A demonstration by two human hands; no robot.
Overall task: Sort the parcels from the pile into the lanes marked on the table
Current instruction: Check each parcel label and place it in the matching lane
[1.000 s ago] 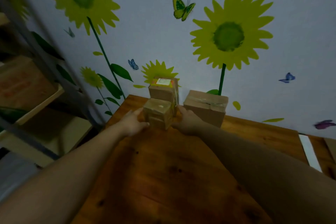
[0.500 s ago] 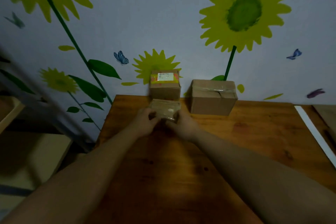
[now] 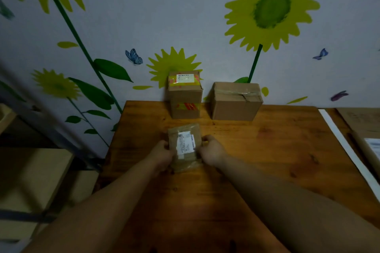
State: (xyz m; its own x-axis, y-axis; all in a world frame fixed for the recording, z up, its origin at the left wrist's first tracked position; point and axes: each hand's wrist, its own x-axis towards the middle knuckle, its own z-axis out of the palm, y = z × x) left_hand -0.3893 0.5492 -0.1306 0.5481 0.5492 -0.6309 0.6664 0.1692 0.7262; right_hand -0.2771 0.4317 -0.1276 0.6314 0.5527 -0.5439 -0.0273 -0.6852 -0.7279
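A small taped brown parcel (image 3: 186,146) with a white label facing up is held over the wooden table (image 3: 267,150). My left hand (image 3: 162,155) grips its left side and my right hand (image 3: 211,153) grips its right side. Behind it, against the wall, stand a tall box with orange-yellow tape (image 3: 185,94) and a wider plain cardboard box (image 3: 236,100). A white tape strip (image 3: 349,150) runs across the table at the right.
Right of the white strip lies a flat brown parcel (image 3: 364,121), with another labelled item (image 3: 373,148) at the edge. Wooden shelving (image 3: 30,170) stands left of the table. The sunflower-painted wall closes off the table's far side.
Both hands drew the small parcel away from the tall box toward me and turned it so its label faces up. The camera swung right and down.
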